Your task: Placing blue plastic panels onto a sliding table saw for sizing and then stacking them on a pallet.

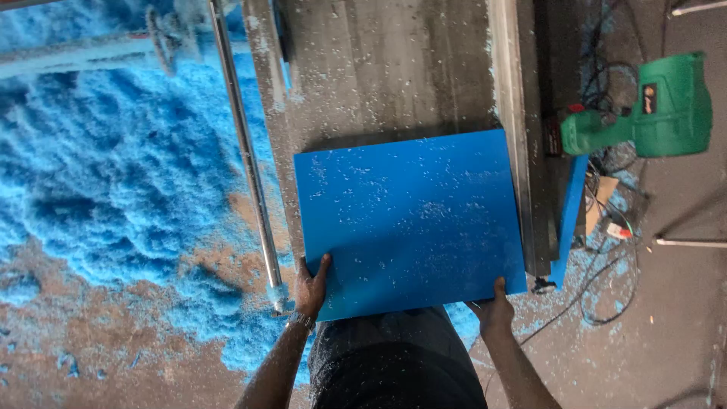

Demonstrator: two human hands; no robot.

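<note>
Left hand (310,286) clamped on near left corner of blue board (409,223), thumb lying over top face, fingers wrapped under edge; dark band at wrist

Right hand (492,309) gripping near edge of same board close to its right corner, thumb up on top face, fingers out of sight beneath

Board flat on grey saw table (379,68), covering its near end, near edge overhanging toward dark trousers (394,363); top face speckled with pale chips; right edge close against grey metal rail (519,113) running away along right side of table

Second blue panel (569,216) standing on edge just past rail, off right side of table

Green power tool (659,106) further right, near far end of that panel, tangle of dark cables (606,83) beside it on floor

Steel tube (242,144) running along left side of table, apart from board

Deep drift of blue shavings (113,151) across floor to left, thinning into brownish sawdust (91,341) toward near side
</note>
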